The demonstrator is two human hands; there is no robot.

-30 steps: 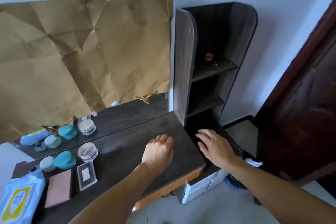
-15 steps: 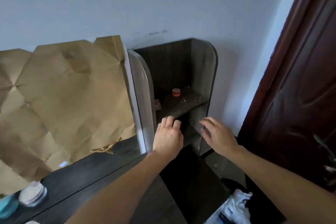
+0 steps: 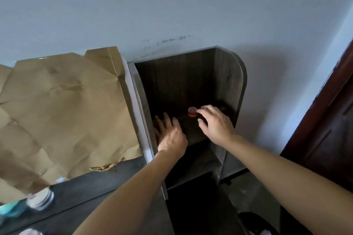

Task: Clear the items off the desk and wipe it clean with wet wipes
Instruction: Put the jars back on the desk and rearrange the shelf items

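Note:
A small red cap-like object [image 3: 192, 111] sits on the top shelf [image 3: 193, 129] of a dark wooden shelf unit beside the desk. My right hand [image 3: 215, 125] is inside that shelf with fingers spread, its fingertips just touching or right beside the red object. My left hand [image 3: 170, 133] lies open and flat at the shelf's left front, by the side panel. The dark desk top [image 3: 91, 194] shows at lower left with a clear round jar [image 3: 41, 199] and a teal object [image 3: 11, 209].
Crumpled brown paper [image 3: 63, 112] covers the mirror behind the desk. The shelf unit's left panel [image 3: 142, 120] and right panel [image 3: 234, 89] bound the compartment. A dark red door [image 3: 328, 120] stands at the right. Lower shelves [image 3: 194, 170] lie beneath my hands.
The view has tilted up and right from the desk to the shelf unit. Both hands rose from the desk edge into the top shelf; my right hand reached the red object.

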